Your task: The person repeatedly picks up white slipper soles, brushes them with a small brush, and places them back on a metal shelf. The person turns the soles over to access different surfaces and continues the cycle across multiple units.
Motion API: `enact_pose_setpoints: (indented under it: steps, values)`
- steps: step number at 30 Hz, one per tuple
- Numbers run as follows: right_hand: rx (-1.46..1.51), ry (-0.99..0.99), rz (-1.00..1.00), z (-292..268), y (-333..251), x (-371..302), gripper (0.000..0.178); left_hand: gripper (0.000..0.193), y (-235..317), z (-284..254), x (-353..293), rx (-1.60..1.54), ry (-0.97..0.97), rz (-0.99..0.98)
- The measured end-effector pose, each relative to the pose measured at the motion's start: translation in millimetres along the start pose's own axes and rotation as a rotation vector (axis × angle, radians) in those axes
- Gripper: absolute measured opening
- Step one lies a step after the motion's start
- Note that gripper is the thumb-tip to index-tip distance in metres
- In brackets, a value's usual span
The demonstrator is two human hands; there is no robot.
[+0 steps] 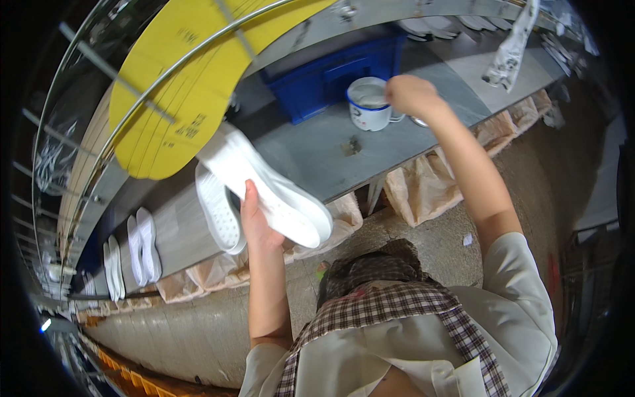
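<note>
My left hand is wrapped around a white shoe sole, with the thumb along its near side. The sole is held tilted above the bench, and its side wall faces partly up. Just left of it, another white sole with small holes at one end lies by the bench edge. My right hand is closed at the rim of a white enamel mug with a blue edge. Pale contents show inside the mug. Whatever the right fingers grip is hidden.
A blue plastic bin stands behind the mug on the grey bench. A large yellow sole-shaped sheet hangs by the wire rack at left. More white soles lie farther left. Pale cloth bags hang below the bench edge.
</note>
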State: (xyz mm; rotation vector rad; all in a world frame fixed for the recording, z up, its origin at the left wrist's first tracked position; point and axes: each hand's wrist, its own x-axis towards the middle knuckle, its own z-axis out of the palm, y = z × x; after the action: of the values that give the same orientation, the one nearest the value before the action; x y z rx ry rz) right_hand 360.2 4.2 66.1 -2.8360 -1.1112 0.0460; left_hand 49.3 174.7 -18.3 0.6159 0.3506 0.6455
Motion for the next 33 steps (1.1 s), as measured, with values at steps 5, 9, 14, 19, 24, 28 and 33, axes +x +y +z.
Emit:
enact_pose_setpoints:
  steps: [5, 9, 14, 19, 24, 28, 33]
  values:
    - [0.073, 0.223, -0.193, -0.2, 21.1, -14.0, 0.018, 0.034, 4.1, 15.8, -6.0, 0.049, 0.033, 0.060]
    - [0.198, 0.389, -0.224, 3.7, 29.9, -17.6, 0.023, 0.034, 3.3, 20.0, -5.7, 0.140, 0.018, 0.091]
    - [0.406, 0.503, -0.357, -2.1, 7.6, -60.1, 0.020, 0.031, 1.9, 18.5, 2.6, 0.023, 0.059, -0.007]
    - [0.847, 0.389, -0.835, 7.1, -49.3, -125.1, 0.022, 0.027, 2.2, 21.3, 1.8, 0.020, 0.016, -0.114]
    - [0.605, 0.472, -0.869, 20.0, -73.1, -136.5, 0.021, 0.031, 6.2, 28.3, -10.4, 0.095, -0.126, -0.222]
    - [0.674, 0.520, -1.043, 25.6, -73.8, -136.9, 0.019, 0.037, 5.0, 33.0, -22.0, 0.186, -0.085, -0.233]
    - [0.624, 0.513, -0.849, 29.3, -74.5, -136.2, 0.021, 0.027, 9.8, 31.5, -23.8, 0.033, -0.116, -0.268]
